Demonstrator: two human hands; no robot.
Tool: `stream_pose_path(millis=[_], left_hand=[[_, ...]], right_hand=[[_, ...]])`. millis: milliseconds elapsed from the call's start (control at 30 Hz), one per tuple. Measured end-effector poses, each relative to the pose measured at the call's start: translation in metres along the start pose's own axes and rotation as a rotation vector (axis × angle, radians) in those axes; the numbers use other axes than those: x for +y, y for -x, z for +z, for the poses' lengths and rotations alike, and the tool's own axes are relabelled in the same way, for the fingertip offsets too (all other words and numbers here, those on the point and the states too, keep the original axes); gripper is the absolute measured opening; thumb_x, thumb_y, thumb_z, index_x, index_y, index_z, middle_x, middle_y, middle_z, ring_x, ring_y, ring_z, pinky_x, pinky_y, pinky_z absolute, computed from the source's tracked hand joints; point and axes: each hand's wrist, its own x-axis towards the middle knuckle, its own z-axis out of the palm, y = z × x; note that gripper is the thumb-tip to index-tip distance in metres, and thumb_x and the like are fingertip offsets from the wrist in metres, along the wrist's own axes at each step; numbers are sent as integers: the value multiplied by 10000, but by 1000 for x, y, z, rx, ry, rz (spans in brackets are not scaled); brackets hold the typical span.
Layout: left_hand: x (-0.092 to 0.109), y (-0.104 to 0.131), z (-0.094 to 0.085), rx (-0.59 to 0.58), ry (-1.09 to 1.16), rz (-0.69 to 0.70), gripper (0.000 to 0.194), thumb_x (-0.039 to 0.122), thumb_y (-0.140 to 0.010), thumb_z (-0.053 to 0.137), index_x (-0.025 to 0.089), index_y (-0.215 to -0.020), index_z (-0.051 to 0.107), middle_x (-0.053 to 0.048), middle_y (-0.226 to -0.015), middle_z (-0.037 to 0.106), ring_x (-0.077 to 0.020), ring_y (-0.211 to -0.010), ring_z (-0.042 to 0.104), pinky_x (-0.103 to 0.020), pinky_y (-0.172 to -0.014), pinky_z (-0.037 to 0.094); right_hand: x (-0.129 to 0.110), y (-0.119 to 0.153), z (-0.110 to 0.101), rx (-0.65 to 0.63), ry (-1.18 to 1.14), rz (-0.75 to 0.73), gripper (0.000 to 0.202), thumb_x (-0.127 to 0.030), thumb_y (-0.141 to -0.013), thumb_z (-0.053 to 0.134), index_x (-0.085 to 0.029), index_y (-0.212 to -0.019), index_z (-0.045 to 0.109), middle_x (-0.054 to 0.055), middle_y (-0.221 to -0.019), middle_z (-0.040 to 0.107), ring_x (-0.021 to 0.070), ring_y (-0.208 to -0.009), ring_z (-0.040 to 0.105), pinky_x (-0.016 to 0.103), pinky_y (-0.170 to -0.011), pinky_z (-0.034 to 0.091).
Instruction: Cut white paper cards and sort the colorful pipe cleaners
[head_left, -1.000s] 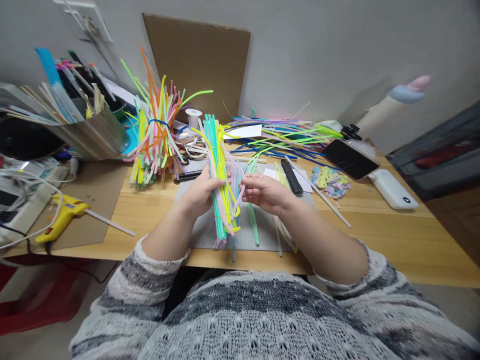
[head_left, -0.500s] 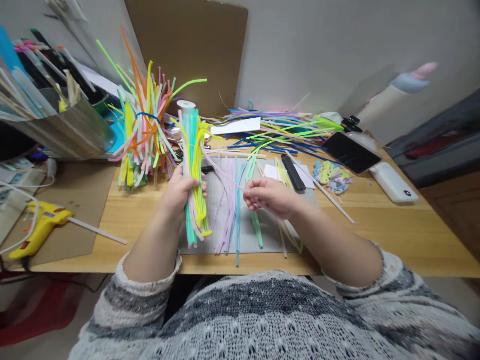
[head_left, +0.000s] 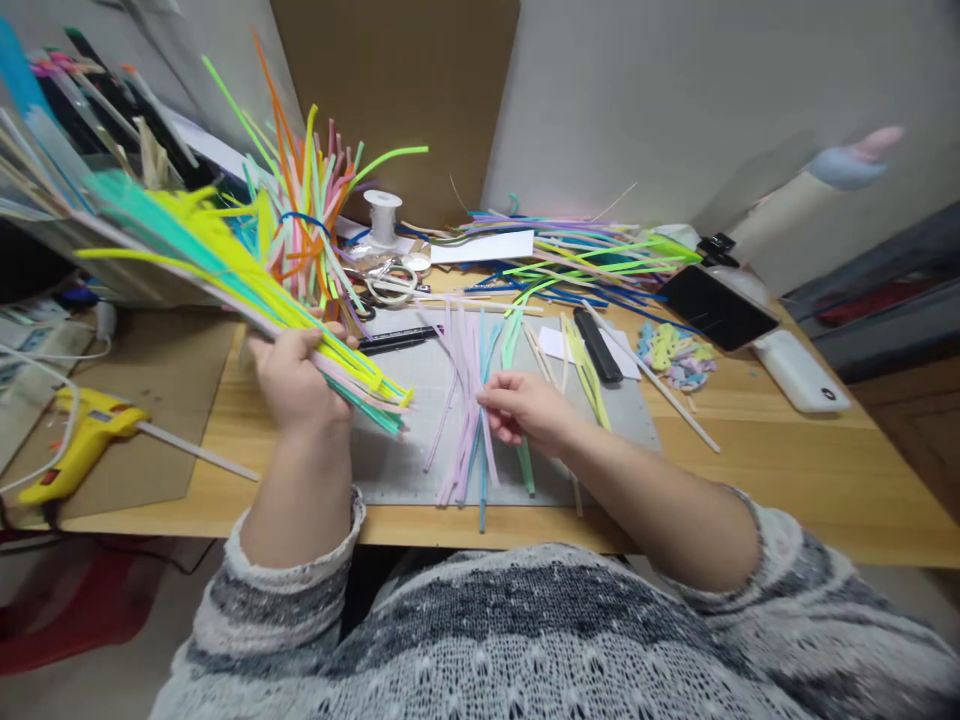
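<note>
My left hand is wrapped round a bundle of yellow, teal and pink pipe cleaners, which slants up to the left in front of a pen holder. My right hand is pinched over loose lilac pipe cleaners on the grey cutting mat. A lilac stem appears at its fingertips, partly hidden among the others. Beside the lilac group lie blue pipe cleaners, and green ones run under the right hand. Yellow pipe cleaners lie farther right.
Behind stands a tied multicoloured bundle, near a white spool. More loose stems line the wall. A yellow glue gun rests at left. On the right are a phone, a white device and small coloured pieces.
My left hand has moved left and tipped the upright bundle over to the left. The right hand has brought the lilac stem down onto the lilac group, uncovering black pens on the mat.
</note>
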Motion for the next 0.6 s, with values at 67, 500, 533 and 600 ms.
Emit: stream_pose_path(millis=[67, 500, 533, 600], left_hand=[[-5, 5, 5, -4, -10, 12, 371, 218, -667, 566, 258, -1019, 457, 21, -797, 619, -128, -601, 607, -241, -525, 470], [-18, 30, 16, -232, 75, -33, 672, 83, -496, 460, 225, -1152, 419, -8, -831, 607, -159, -617, 584, -276, -535, 478], [-19, 34, 17, -268, 81, -78, 681, 84, -493, 462, 218, -1159, 421, -13, -843, 607, -165, -638, 588, -284, -557, 484], [-22, 41, 20, -329, 81, -152, 698, 91, -496, 463, 209, -1182, 424, -15, -855, 609, -182, -695, 604, -304, -625, 501]], right_hand=[[2, -12, 9, -1, 35, 25, 208, -209, -786, 584, -187, -632, 447, -54, -403, 516, 71, -299, 460, 158, -268, 284], [-25, 2, 17, 43, 113, -208, 202, -334, -866, 483, -194, -720, 481, -72, -415, 471, 55, -296, 392, 171, -313, 228], [-26, 4, 20, 29, 132, -255, 174, -318, -851, 506, -196, -727, 489, -77, -438, 465, 52, -321, 395, 175, -335, 252], [-25, 8, 28, -8, 189, -374, 129, -295, -819, 557, -195, -750, 514, -68, -521, 490, 52, -401, 421, 190, -397, 317]])
